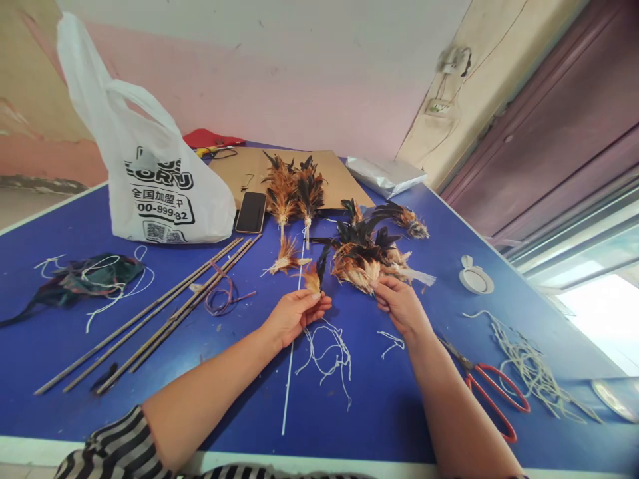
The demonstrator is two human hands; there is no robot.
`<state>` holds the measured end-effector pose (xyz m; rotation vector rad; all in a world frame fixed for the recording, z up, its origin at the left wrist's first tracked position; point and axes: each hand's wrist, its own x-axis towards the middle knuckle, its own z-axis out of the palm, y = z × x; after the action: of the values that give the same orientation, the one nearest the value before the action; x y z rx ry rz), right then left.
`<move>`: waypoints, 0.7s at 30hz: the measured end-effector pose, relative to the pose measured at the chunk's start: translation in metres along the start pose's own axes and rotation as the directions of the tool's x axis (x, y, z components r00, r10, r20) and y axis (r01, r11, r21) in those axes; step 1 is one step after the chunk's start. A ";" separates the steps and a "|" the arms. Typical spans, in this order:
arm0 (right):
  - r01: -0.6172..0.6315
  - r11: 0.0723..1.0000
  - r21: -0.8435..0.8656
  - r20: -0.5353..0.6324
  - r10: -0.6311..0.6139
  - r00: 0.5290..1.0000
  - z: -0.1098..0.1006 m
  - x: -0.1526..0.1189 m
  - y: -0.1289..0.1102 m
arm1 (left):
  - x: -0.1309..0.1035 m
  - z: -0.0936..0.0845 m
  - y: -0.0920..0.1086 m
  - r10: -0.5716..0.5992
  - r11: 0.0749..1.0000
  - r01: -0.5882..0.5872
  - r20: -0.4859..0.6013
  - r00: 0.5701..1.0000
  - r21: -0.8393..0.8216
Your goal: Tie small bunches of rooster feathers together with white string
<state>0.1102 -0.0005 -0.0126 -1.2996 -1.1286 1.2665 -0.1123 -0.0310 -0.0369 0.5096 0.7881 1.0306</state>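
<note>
My left hand (298, 313) pinches a small tuft of feathers (315, 274), pale brown at the base with a dark feather upright. My right hand (399, 303) is closed on a pale feather (372, 271) at the front edge of a loose pile of brown and black feathers (357, 249). Left of the pile lies a small feather bunch (286, 256). Two larger tied feather bundles (281, 189) rest farther back, partly on brown cardboard. Below my hands, loose white strings (327, 352) lie on the blue table (239, 392).
A white plastic bag (164, 179) stands back left, with a phone (251, 211) beside it. Several thin sticks (164, 326) lie at left, near dark cloth (94, 276). At right are red-handled scissors (492, 392), a tape roll (476, 278) and tangled cord (534, 366).
</note>
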 end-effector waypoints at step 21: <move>0.479 -0.007 -0.878 0.413 -0.519 0.749 0.070 -0.048 0.004 | -0.006 0.013 -0.018 0.138 0.990 -0.140 -0.069 0.988 -0.026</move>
<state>0.0385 -0.0467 -0.0112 -1.4405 -2.3070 -0.2731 -0.0938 -0.0448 -0.0389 0.5115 0.8039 1.1924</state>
